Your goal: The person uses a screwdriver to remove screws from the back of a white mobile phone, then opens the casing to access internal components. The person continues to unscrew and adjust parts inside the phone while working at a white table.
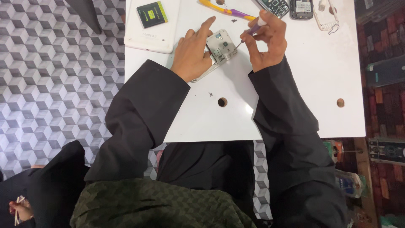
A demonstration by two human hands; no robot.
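Observation:
On the white table (295,97) lies an opened phone body (220,47) with its back off and metal parts showing. My left hand (192,52) rests on its left side and steadies it, index finger stretched out. My right hand (265,40) grips a small screwdriver (249,34) with a purple handle; its thin tip touches the right edge of the phone body. Both arms wear black sleeves.
A white tablet (149,31) with a dark battery (152,14) on it lies at the back left. A yellow and purple tool (228,10), two dark phone parts (291,7) and a pale frame (328,17) lie along the far edge. The table has round holes (222,101).

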